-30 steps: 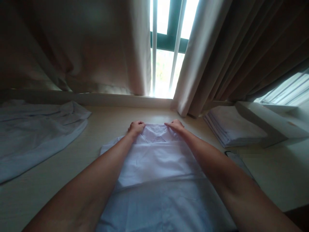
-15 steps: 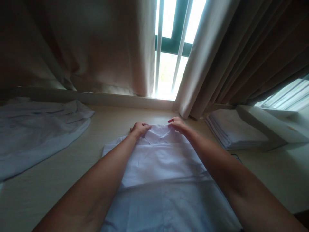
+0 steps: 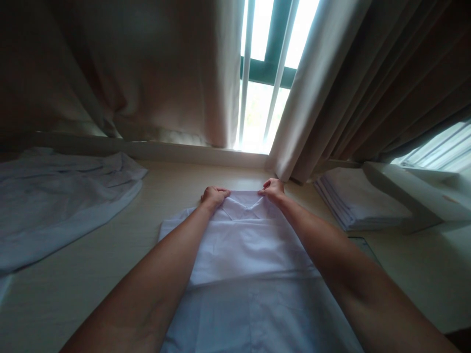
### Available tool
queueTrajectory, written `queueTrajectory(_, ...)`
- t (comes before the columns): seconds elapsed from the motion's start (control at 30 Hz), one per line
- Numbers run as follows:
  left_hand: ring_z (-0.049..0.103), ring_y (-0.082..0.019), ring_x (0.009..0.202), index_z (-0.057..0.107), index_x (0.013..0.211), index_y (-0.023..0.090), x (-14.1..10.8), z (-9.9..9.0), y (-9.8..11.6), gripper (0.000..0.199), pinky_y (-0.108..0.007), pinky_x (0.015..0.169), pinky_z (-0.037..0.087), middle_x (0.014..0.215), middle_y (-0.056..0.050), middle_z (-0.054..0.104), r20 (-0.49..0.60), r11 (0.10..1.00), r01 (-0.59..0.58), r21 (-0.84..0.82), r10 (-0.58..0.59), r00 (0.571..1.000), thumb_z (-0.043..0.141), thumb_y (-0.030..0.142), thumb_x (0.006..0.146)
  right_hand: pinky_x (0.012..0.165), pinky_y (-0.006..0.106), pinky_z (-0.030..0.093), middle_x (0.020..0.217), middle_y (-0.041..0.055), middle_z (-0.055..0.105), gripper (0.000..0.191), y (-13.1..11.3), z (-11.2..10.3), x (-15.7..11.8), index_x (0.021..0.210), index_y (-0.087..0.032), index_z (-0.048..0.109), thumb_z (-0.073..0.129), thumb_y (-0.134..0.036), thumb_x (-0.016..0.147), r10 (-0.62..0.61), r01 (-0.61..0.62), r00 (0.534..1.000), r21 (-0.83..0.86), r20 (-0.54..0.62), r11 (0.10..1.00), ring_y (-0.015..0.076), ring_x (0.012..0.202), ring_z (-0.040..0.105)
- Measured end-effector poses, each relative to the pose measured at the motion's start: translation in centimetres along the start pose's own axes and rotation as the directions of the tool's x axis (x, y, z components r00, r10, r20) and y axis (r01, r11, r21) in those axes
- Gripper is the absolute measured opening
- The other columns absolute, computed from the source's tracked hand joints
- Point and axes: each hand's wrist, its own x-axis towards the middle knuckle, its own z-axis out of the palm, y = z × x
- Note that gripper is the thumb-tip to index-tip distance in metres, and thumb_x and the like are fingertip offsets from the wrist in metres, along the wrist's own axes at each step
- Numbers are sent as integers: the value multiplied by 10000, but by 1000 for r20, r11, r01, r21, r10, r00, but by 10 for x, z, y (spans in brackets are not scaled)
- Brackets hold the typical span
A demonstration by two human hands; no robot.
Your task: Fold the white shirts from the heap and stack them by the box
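Note:
A white collared shirt [image 3: 253, 250] lies spread on the pale tabletop in front of me, its collar at the far end and a crease running across its body. At the collar's left corner, my left hand [image 3: 215, 196] is closed, pinching the fabric between thumb and fingers. My right hand [image 3: 273, 189] pinches the opposite corner of the collar the same way. Between the two hands the collar edge is straight. My forearms cover parts of the shirt's left and right sides.
Another white garment [image 3: 66, 201] lies loosely on the table [image 3: 121, 240] at the left. A stack of folded white cloth [image 3: 364, 198] sits at the right beside a pale box-like piece [image 3: 415, 191]. A flat dark-edged object [image 3: 364, 245] shows behind my right forearm. Curtains [image 3: 176, 73] hang at the back.
My right hand has shifted slightly right along the collar, and its fingers have curled in more. My left hand keeps its hold. The view has moved a little.

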Motion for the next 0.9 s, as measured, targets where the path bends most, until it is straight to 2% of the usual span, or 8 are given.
queueTrajectory(0.07,673,-199,783,743,859,225,-1,-1,-1,305,-290,742,487,838,-55,741,1,1000,-4,-15,4,1000,763,412,620,682,229,435,911,69,671,406,3,-3,0,959,-126,633,796,-364,674,29,-30,999,44,27,999,127,741,561)
queueTrajectory(0.13,673,-193,767,746,860,220,-2,-2,-1,310,-284,734,488,836,-55,742,4,999,-8,-31,9,1000,763,413,618,655,237,437,883,87,668,397,6,-9,-1,1005,-103,608,608,-470,852,50,-56,997,102,59,993,123,709,565)
queueTrajectory(0.2,673,-190,763,748,864,217,-3,-2,0,315,-275,723,489,834,-55,742,8,999,-11,-46,12,1000,763,412,617,632,238,438,864,105,665,432,8,-15,-4,1036,-84,589,386,-459,970,68,-86,992,172,107,981,116,682,564)
queueTrajectory(0.23,673,-188,763,749,866,216,-4,-3,0,318,-270,716,489,831,-55,743,9,999,-12,-53,12,1000,764,411,615,623,237,439,859,108,663,434,9,-17,-6,1036,-79,588,342,-433,987,74,-101,988,204,135,974,114,674,561)
queueTrajectory(0.37,673,-177,750,748,871,212,-5,-3,2,335,-249,690,490,816,-54,742,5,997,-12,-75,12,1000,767,410,601,618,236,440,849,70,646,256,6,-15,-13,1028,-96,615,571,-306,888,49,-101,980,277,192,956,108,672,540)
queueTrajectory(0.5,669,-170,710,747,871,186,-5,-3,1,345,-247,668,488,798,-62,738,-4,997,-18,-80,18,1000,759,405,604,652,249,435,854,52,631,361,6,-4,-10,1052,-94,628,735,-159,713,59,-88,991,257,119,963,121,719,522)
queueTrajectory(0.67,666,-175,716,747,864,174,-4,-3,-1,337,-251,675,480,808,-70,739,-13,998,-25,-62,24,1000,748,401,616,692,259,420,880,60,641,445,14,4,0,1037,-62,631,794,-195,646,34,-33,999,171,-1,985,119,750,502)
queueTrajectory(0.9,655,-239,910,749,798,209,0,-2,-3,255,-302,799,448,879,-89,740,-9,999,-31,14,31,999,732,385,614,750,264,403,881,59,644,530,23,9,1,1071,-12,604,798,-289,663,48,-44,998,124,-31,991,110,774,495)
